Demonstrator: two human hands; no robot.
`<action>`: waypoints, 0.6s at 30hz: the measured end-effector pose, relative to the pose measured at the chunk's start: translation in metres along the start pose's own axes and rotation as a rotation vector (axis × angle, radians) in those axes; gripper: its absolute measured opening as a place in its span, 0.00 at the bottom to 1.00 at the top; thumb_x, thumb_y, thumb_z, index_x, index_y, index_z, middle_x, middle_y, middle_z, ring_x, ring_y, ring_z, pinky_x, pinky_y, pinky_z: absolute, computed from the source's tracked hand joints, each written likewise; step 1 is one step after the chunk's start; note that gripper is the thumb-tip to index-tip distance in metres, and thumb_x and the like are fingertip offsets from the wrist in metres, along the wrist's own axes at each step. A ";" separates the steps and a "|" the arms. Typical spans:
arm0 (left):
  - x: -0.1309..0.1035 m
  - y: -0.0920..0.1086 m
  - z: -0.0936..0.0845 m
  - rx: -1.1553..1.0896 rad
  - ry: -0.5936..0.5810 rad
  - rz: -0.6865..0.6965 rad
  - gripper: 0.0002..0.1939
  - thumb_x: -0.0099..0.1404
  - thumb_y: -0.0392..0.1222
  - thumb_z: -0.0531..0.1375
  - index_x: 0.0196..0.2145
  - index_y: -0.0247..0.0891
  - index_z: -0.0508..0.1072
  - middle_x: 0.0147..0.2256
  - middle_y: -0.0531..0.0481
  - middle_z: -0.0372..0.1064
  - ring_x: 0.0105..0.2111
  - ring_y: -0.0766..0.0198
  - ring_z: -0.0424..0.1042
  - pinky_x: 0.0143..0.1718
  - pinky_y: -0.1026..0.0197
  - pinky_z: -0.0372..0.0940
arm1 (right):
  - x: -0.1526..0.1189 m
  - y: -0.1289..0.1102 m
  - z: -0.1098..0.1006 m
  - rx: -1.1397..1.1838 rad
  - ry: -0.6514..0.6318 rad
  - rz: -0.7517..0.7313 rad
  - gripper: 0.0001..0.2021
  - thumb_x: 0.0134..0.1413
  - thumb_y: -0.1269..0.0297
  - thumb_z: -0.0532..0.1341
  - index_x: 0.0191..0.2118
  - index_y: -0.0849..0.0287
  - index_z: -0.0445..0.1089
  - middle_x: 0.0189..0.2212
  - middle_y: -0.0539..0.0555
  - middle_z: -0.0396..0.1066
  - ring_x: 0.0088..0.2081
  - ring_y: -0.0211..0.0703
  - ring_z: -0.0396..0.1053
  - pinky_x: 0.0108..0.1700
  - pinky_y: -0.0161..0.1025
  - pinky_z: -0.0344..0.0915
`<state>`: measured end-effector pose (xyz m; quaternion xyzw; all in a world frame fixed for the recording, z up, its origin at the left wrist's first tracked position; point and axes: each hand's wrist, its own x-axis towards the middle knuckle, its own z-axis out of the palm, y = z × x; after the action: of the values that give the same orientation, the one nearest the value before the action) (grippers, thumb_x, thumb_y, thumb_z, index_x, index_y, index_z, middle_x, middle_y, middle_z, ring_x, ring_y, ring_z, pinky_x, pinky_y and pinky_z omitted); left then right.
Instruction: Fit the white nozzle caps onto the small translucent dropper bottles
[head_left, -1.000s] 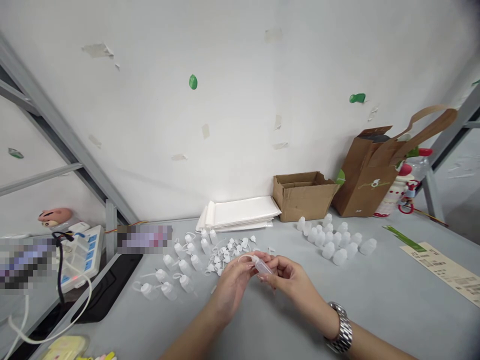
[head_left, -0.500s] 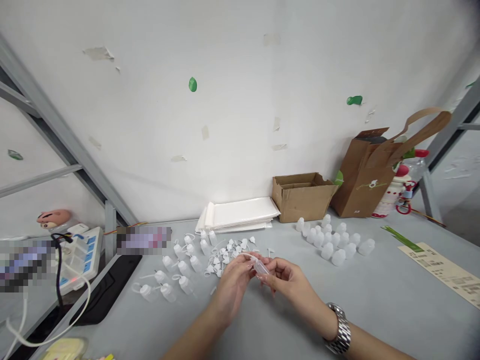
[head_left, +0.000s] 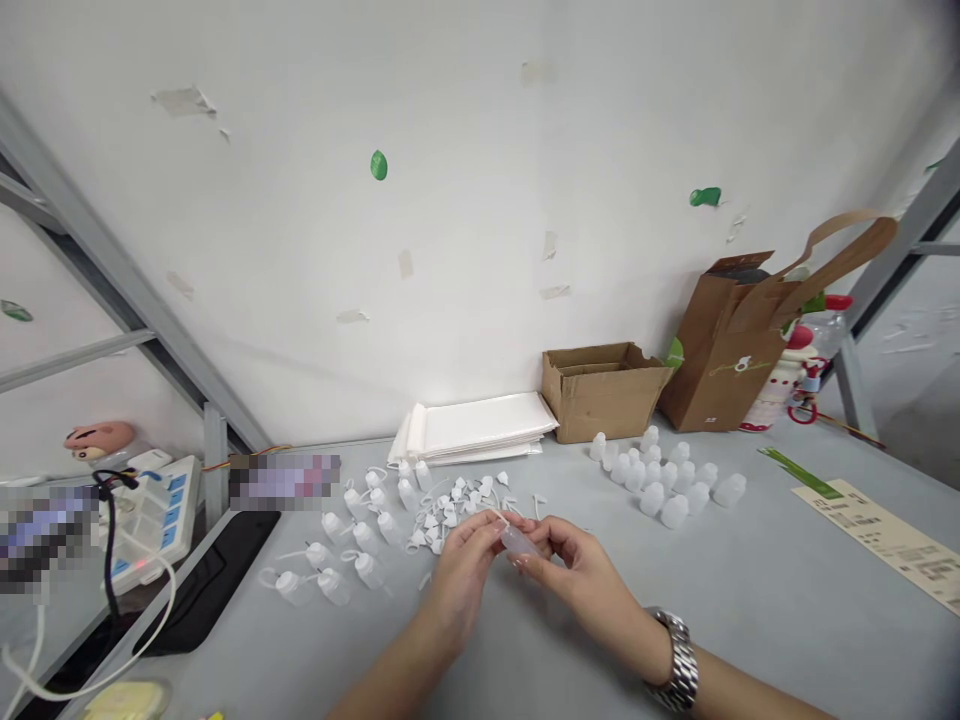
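A small translucent bottle (head_left: 520, 543) is tilted between my two hands at the middle of the grey table. My left hand (head_left: 466, 565) is closed at its top end, where the fingers hide the cap. Fingers and thumb of my right hand (head_left: 574, 560) grip the bottle's body; a metal watch is on that wrist. Loose white caps with loops (head_left: 452, 505) lie in a pile just beyond my left hand. Several capped bottles (head_left: 365, 538) stand to the left. On the right stands a group of translucent bottles (head_left: 652, 490) without looped caps.
White padded envelopes (head_left: 484, 425) and an open cardboard box (head_left: 611, 400) sit against the wall. A brown paper bag (head_left: 727, 360) stands at the back right. A black phone-like slab (head_left: 214, 580), power strip (head_left: 161, 515) and cables are at left; a printed card (head_left: 881, 540) lies right.
The bottle has turned slightly in my hands, and my left fingers now cover more of its top. The whole view has shifted a little.
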<state>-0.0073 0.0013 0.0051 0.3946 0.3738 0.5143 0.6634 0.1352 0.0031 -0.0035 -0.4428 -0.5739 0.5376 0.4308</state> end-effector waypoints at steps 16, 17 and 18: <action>0.001 -0.003 -0.001 0.027 0.033 0.041 0.12 0.59 0.42 0.56 0.35 0.36 0.77 0.37 0.44 0.74 0.42 0.54 0.69 0.46 0.54 0.58 | 0.006 -0.008 -0.005 0.267 -0.105 0.120 0.16 0.41 0.52 0.66 0.23 0.62 0.69 0.19 0.48 0.67 0.21 0.33 0.59 0.29 0.34 0.56; 0.001 -0.002 0.000 0.025 0.031 0.037 0.12 0.58 0.42 0.56 0.36 0.36 0.76 0.37 0.44 0.75 0.43 0.53 0.68 0.47 0.54 0.57 | 0.005 -0.008 -0.005 0.286 -0.113 0.124 0.16 0.42 0.52 0.66 0.23 0.62 0.69 0.19 0.48 0.68 0.21 0.33 0.59 0.29 0.34 0.56; 0.001 -0.002 0.000 0.022 0.029 0.033 0.12 0.58 0.42 0.57 0.36 0.36 0.76 0.37 0.44 0.75 0.44 0.53 0.68 0.48 0.53 0.57 | 0.005 -0.009 -0.005 0.303 -0.121 0.129 0.16 0.43 0.52 0.66 0.24 0.62 0.69 0.19 0.48 0.68 0.20 0.33 0.59 0.29 0.34 0.56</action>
<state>-0.0064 0.0020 0.0035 0.4004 0.3823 0.5266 0.6451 0.1389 0.0091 0.0055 -0.3754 -0.4816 0.6703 0.4217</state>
